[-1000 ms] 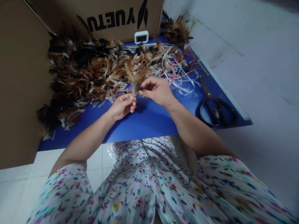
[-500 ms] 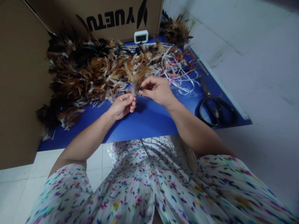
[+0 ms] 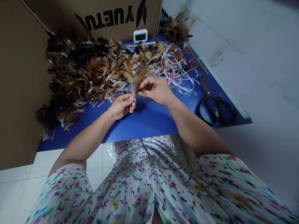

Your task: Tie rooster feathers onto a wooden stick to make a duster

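Observation:
Over the blue table, my left hand pinches the lower end of a light-brown feather bunch, which fans out upward. My right hand is beside the bunch, its thumb and forefinger closed at the bunch's right edge. Something small and dark shows at those fingertips, too small to name. Behind both hands spreads a large heap of brown and black feathers.
White and red ribbons lie tangled to the right of the feathers. Black-handled scissors rest near the right edge. A small white digital clock stands before a cardboard box. More cardboard rises at the left.
Both hands stay almost in place at the feather bunch. The bunch's feathers look slightly more spread; the whole view has shifted a little.

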The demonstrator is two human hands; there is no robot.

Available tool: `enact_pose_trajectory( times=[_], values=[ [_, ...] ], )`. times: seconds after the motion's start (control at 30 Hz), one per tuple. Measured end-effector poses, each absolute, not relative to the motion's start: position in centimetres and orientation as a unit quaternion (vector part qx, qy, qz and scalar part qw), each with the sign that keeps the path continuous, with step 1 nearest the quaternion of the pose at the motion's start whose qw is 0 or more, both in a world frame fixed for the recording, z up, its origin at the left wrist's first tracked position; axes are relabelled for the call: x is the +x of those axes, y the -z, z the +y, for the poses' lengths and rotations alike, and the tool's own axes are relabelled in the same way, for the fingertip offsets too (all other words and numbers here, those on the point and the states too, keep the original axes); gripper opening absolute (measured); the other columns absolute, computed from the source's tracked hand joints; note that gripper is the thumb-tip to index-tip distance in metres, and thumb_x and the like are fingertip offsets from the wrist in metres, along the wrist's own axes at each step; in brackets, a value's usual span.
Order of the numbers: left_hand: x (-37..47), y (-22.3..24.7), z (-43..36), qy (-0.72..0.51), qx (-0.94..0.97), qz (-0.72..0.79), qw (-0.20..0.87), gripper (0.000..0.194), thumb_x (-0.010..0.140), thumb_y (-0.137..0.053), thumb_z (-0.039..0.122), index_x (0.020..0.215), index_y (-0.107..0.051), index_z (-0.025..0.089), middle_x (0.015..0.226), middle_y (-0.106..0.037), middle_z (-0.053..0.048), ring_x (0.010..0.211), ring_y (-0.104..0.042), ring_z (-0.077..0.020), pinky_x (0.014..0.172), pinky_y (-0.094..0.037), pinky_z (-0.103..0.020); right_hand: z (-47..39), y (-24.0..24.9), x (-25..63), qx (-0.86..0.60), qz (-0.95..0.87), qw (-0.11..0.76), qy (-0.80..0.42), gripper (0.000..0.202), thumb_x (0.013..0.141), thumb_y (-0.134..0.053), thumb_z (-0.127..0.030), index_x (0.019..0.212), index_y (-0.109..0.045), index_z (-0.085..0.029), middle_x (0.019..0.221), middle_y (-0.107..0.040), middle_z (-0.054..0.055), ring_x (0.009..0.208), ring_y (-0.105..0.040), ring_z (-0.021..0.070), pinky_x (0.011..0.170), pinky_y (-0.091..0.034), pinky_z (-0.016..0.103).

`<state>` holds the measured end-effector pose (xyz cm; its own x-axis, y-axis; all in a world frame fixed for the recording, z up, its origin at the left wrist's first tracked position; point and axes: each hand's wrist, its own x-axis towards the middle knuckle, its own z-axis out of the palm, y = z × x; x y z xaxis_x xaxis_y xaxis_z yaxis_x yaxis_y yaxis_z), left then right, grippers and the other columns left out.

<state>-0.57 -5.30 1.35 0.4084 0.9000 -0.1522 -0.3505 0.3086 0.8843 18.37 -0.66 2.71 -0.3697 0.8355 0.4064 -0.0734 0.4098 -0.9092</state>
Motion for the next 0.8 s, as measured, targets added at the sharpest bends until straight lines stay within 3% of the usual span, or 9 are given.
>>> enact_pose_trajectory(
  times=[0.47, 0.63, 0.8],
  values=[
    [-0.47, -1.71, -5.25, -0.434, 0.435, 0.365, 0.699, 0.040, 0.060, -0.093, 0.039, 0.071, -0.065, 0.013, 0.057, -0.058, 0.003, 0.046, -0.050, -0.0061, 0.041, -0.038, -0.018, -0.44, -2.58, 18.41, -0.283, -0.659, 0.482, -0.504, 0.033, 0.062, -0.087, -0.035, 0.078, -0.064, -0.018, 0.071, -0.063, -0.002, 0.064, -0.057, 0.0108, 0.061, -0.050, 0.026],
    [-0.35, -1.67, -5.07, -0.504, 0.461, 0.398, 0.612, 0.042, 0.063, -0.091, 0.045, 0.071, -0.063, 0.015, 0.057, -0.059, 0.004, 0.043, -0.048, -0.0048, 0.039, -0.034, -0.017, -0.14, -2.02, 18.48, -0.346, -0.573, 0.482, -0.566, 0.033, 0.067, -0.087, -0.033, 0.085, -0.063, -0.019, 0.068, -0.064, -0.001, 0.058, -0.059, 0.0112, 0.050, -0.050, 0.023],
    [-0.42, -1.01, -5.04, -0.549, 0.541, 0.421, 0.478, 0.037, 0.070, -0.085, 0.050, 0.074, -0.069, 0.017, 0.059, -0.063, 0.002, 0.043, -0.048, -0.0059, 0.041, -0.034, -0.020, -1.01, -2.12, 17.81, -0.343, -0.585, 0.415, -0.607, 0.038, 0.060, -0.091, -0.037, 0.078, -0.066, -0.014, 0.060, -0.061, -0.003, 0.049, -0.052, 0.0073, 0.045, -0.046, 0.022]
  ],
)
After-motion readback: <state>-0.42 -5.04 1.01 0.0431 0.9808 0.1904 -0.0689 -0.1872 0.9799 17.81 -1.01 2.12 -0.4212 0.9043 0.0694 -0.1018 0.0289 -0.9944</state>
